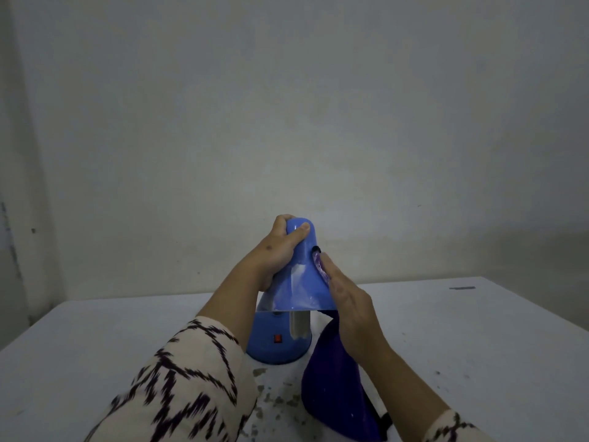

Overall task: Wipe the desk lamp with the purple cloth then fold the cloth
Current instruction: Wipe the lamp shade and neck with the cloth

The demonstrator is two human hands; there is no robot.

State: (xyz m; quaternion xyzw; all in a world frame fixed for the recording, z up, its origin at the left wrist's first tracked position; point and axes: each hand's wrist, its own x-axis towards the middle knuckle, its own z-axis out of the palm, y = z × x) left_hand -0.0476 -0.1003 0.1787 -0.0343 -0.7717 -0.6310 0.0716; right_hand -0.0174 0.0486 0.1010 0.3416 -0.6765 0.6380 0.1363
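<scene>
Two hands on the blue desk lamp (296,282), standing on the white table (478,346): left hand (280,247) grips the shade's top, right hand (347,301) presses the purple cloth (334,378) flat against its side. Wiping underway; folding not yet done.

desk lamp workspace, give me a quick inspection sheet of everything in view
surface: pale table, dark specks and stains near the front.
job's things: blue desk lamp upright on its base, red switch facing the camera; purple cloth pressed to the shade's right side, the rest hanging to the table.
clutter: small dark strip at the far right.
hands: left hand grips the shade's top; right hand presses the cloth with straight fingers.
cables: nothing seen.
surroundings: bare grey wall.
</scene>
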